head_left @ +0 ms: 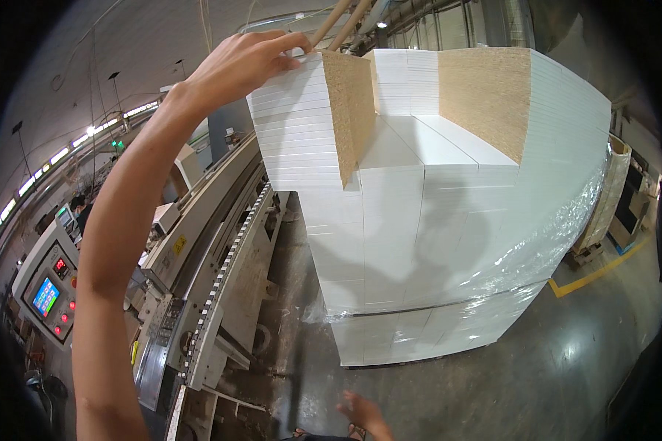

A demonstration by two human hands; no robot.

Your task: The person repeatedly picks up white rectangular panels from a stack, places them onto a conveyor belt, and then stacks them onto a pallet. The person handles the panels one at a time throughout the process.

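A tall stack of white-faced boards [390,198], with raw chipboard showing on some sides, stands in front of me. My left hand [254,62] reaches up to the stack's upper left corner. Its fingers are bent over the top edge of the left column of boards [294,128], gripping there; how many boards lie under the fingers I cannot tell. This column juts out a little to the left of the boards below it. Low in front of me, my right hand [364,413] hangs away from the stack, holding nothing, its fingers apart.
Clear plastic wrap [529,272] clings around the stack's lower right. Along the left runs a long machine [198,272] with a toothed track and a control panel [48,290] with a lit screen. A yellow line [596,270] marks the concrete floor at right, near more stacked boards [629,198].
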